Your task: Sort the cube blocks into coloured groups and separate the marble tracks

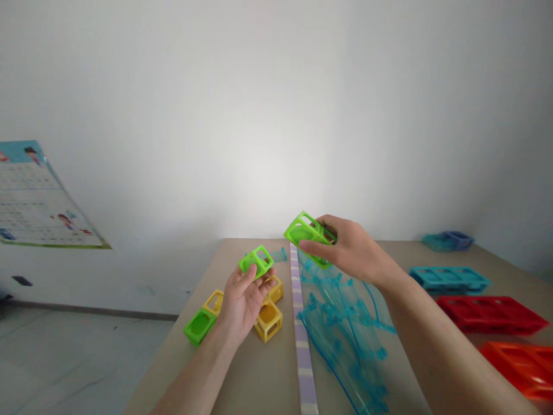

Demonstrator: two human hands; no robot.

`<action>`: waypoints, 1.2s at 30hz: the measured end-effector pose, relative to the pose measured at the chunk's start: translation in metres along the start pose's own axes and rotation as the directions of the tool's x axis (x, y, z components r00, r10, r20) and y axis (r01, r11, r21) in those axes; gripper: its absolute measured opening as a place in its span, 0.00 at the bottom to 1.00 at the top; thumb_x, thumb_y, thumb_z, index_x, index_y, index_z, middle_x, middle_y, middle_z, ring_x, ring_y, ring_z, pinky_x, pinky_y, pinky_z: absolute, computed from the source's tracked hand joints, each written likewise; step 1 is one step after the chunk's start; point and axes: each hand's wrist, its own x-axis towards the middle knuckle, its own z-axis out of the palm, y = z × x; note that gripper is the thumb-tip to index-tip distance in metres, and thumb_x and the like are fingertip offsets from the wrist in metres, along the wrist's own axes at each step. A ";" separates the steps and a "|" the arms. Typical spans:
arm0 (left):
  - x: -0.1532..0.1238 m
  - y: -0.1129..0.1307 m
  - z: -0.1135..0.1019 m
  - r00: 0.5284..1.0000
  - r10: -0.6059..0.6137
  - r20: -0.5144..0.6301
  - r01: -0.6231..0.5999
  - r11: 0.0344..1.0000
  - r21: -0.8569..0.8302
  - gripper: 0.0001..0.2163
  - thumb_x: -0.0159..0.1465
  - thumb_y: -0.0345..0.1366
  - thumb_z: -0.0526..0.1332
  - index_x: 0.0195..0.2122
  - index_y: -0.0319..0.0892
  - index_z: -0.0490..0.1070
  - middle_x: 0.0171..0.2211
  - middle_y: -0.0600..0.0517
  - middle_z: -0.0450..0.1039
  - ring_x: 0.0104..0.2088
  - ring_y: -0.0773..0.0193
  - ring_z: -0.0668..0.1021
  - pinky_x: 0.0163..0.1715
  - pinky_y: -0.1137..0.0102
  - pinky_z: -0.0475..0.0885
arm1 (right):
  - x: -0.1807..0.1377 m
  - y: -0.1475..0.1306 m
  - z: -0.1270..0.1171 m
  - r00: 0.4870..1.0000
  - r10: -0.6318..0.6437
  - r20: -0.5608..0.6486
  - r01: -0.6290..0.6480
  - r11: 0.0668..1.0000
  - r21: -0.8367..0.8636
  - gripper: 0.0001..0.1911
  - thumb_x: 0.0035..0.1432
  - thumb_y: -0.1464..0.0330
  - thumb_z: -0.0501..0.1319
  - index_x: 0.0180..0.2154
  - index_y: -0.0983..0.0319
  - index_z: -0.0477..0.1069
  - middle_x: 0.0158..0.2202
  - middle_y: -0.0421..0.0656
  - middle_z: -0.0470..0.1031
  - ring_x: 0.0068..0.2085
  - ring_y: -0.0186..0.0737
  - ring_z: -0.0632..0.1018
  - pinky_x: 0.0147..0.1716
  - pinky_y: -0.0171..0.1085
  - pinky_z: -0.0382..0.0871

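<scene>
Both my hands are raised over the table, each closed on a bright green plastic piece. My left hand [244, 300] pinches a small green open-sided cube [259, 259] between thumb and fingers. To the right and slightly higher, my right hand [345, 245] grips a longer green frame block [309, 233], tilted, with a round opening in its side. The two pieces are apart. Below my left hand lie yellow cube blocks [268, 320]. Beside my left forearm a green cube [200, 326] sits against another yellow cube [215, 301].
A purple-and-white strip [298, 305] runs along the table [268, 380]. Right of it lie several clear blue tubes [345, 334]. Farther right are teal [449, 279], red [490, 314] and orange [518, 366] frame blocks, with a blue-purple pair [449, 240] near the wall.
</scene>
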 end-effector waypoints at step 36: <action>-0.013 -0.010 0.006 0.969 -0.009 0.249 -0.096 0.908 0.407 0.26 0.46 0.31 0.74 0.44 0.44 0.66 0.37 0.50 0.77 0.37 0.59 0.80 0.34 0.69 0.76 | 0.000 -0.013 0.032 0.970 -0.085 0.228 -0.008 0.925 0.379 0.21 0.55 0.52 0.59 0.32 0.65 0.76 0.25 0.39 0.72 0.28 0.36 0.70 0.28 0.34 0.62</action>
